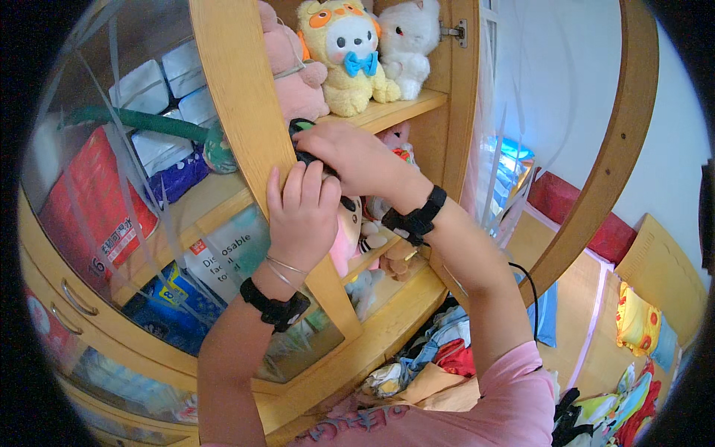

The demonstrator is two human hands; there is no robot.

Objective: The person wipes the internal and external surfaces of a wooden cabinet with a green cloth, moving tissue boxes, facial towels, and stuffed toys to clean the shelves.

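Observation:
My right hand [349,153] reaches into an open wooden cabinet and grips a black soft item [301,125] with a green patch; most of it is covered by my fingers. Just below, my left hand [304,209] lies against the inner edge of the glazed cabinet door [234,84], its fingertips by the black item. Whether the left fingers hold it cannot be seen. Behind my hands, a pink plush toy with a beige face [347,229] is partly hidden. On the upper shelf [413,105] sit a pink plush [290,67], a yellow plush with a blue bow [346,61] and a white plush [412,47].
Behind the door glass are white packs [139,86], a red pack [95,207] and a disposable towel pack [229,251]. Another door [609,156] swings out at right. Clothes [435,357] are heaped below. A yellow pillow [638,318] lies at far right.

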